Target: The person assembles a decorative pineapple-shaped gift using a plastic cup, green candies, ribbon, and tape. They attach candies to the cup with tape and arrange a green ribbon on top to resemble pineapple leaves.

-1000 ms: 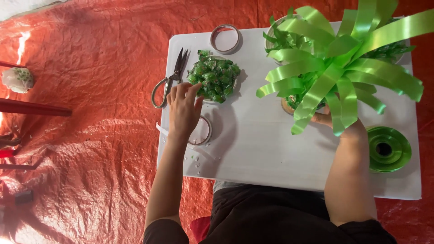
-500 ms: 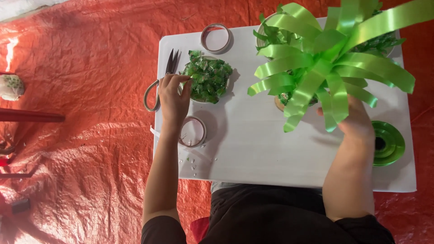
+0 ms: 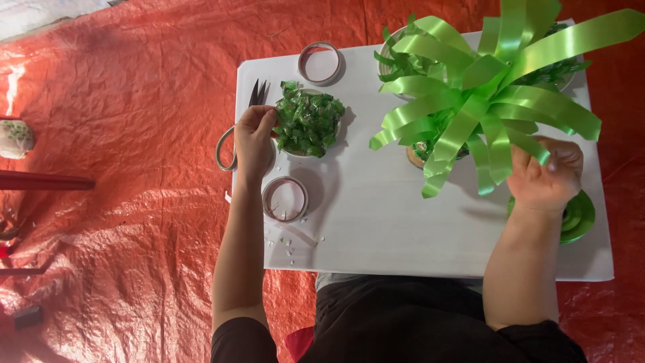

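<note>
Seen from above, a person sits at a small white table (image 3: 376, 228). The left hand (image 3: 255, 138) reaches into a shallow bowl heaped with small green foil-wrapped pieces (image 3: 309, 121), fingertips closing on one at its near edge, just beside grey-handled scissors (image 3: 235, 134). The right hand (image 3: 544, 176) pinches a loop of a large bright green ribbon bow (image 3: 480, 101). Picking one piece cleanly while holding the bow steady seems wise.

Short black sleeves, bare forearms
</note>
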